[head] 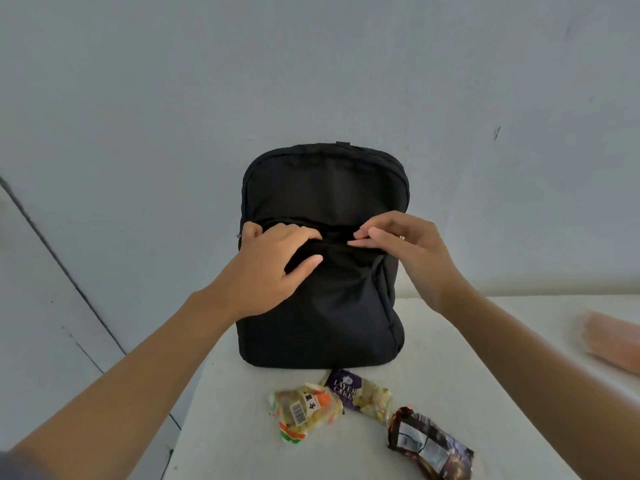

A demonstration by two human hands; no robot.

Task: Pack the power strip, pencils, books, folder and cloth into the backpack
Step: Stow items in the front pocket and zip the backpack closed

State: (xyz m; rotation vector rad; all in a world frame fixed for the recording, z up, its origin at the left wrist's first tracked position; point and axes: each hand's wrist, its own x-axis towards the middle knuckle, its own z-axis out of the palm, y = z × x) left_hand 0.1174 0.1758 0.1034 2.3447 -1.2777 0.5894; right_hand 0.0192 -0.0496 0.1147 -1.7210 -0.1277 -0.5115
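A black backpack (325, 306) stands upright on the white table, leaning against the grey wall. My left hand (273, 268) grips the upper edge of its front pocket, fingers over the top and thumb on the front fabric. My right hand (398, 251) pinches something small at the pocket's zipper line near the middle, most likely the zipper pull, which my fingers hide. The pocket mouth gapes slightly between both hands. No power strip, pencils, books, folder or cloth shows in view.
Three snack packets lie in front of the backpack: an orange-and-yellow one (304, 414), a purple layer-cake one (356, 393) and a dark brown one (429, 441). A blurred pinkish object (613, 341) sits at the right edge. The table's left edge (194, 393) drops to the floor.
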